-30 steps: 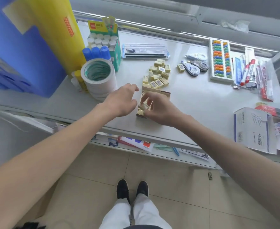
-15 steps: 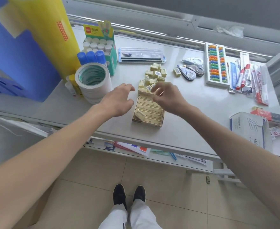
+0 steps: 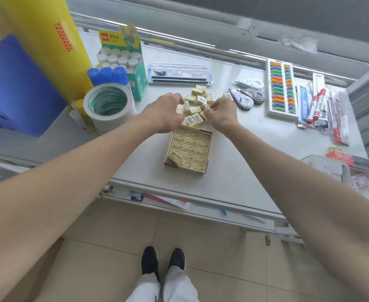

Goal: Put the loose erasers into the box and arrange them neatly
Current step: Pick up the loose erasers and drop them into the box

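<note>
A small open cardboard box (image 3: 209, 149) sits near the table's front edge, filled with rows of pale yellow erasers; one eraser (image 3: 175, 155) lies tilted at its near left corner. Just beyond the box is a pile of several loose erasers (image 3: 195, 103). My left hand (image 3: 165, 112) is at the pile's left side, fingers pinched on one eraser (image 3: 180, 109). My right hand (image 3: 220, 113) is at the pile's right side, fingertips closed on an eraser (image 3: 205, 106).
A stack of tape rolls (image 3: 108, 105) and a green box of glue sticks (image 3: 124, 64) stand to the left. Correction tapes (image 3: 244, 99), an abacus (image 3: 280, 88) and markers (image 3: 316, 105) lie to the right. A white packet (image 3: 327, 168) sits at the right edge.
Both hands have moved away from the box to the loose pile behind it. The right hand left the box's near corner; both now pinch erasers in the pile.
</note>
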Available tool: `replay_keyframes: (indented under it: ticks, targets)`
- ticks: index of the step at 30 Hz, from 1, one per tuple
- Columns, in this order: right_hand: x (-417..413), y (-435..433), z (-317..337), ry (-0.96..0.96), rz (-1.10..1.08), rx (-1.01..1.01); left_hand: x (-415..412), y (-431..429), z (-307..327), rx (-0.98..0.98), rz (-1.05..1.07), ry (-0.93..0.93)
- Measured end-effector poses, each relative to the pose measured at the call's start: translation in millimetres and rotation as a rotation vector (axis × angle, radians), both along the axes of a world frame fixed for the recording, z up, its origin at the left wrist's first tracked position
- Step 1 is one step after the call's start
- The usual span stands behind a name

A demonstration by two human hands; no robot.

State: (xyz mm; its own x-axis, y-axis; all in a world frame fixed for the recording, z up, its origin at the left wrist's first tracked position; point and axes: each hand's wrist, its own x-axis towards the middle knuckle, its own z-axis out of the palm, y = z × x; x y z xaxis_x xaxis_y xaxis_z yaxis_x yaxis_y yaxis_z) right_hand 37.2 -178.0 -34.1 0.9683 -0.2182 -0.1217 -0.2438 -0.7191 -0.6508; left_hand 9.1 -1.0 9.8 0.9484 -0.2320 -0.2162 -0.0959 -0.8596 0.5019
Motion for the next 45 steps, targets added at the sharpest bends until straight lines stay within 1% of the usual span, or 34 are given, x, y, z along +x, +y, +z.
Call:
replay_keyframes:
  ticks: [3, 5, 6, 8, 11, 16, 20, 22, 25, 27, 31, 34, 36, 39, 41, 42, 45]
  targets:
    - [-4, 0, 6, -0.104, -0.066, 0.031, -2, 6, 0, -0.002, 0.014, -0.013]
    - [-15, 5, 13, -0.165, -0.020, 0.046, -5, 13, -1, 0.033, 0.007, -0.023]
    - [-23, 9, 17, -0.167, 0.029, 0.061, -7, 17, -2, 0.049, 0.005, -0.025]
    - [-42, 17, 24, -0.127, 0.105, 0.098, -12, 23, -2, 0.060, 0.006, -0.027]
    - [-66, 26, 21, -0.078, 0.117, 0.091, -25, 29, -2, 0.069, -0.005, -0.057]
    - [-94, 36, 14, 0.062, 0.169, 0.120, -57, 36, -14, 0.055, -0.028, -0.103]
    - [-97, 37, 24, 0.118, 0.300, 0.092, -68, 37, -20, 0.063, -0.036, -0.093]
    - [-90, 33, 29, 0.087, 0.300, 0.100, -67, 36, -20, 0.056, -0.035, -0.090]
    - [-65, 22, 28, -0.046, 0.137, 0.053, -59, 32, -19, 0.041, -0.027, -0.080]
    - [-46, 13, 23, -0.050, 0.067, 0.011, -49, 27, -17, 0.030, -0.023, -0.075]
    - [-26, 3, 8, 0.043, 0.196, -0.118, -27, 14, -12, 0.037, -0.018, -0.059]
    - [-21, 1, 4, 0.003, 0.200, -0.103, -12, 7, -7, 0.060, -0.030, -0.039]
    - [-22, 0, 5, -0.011, 0.175, -0.091, -6, 4, -4, 0.039, -0.008, -0.029]
    - [-30, 2, 8, -0.088, 0.127, -0.113, -7, 5, -2, -0.084, 0.060, -0.020]
    - [-40, 8, 14, -0.190, 0.136, -0.057, -16, 8, -3, -0.156, 0.094, -0.030]
    - [-47, 12, 17, -0.219, 0.177, -0.009, -22, 11, -4, -0.168, 0.100, -0.032]
    - [-65, 21, 21, -0.192, 0.353, 0.070, -39, 22, -10, -0.157, 0.100, -0.018]
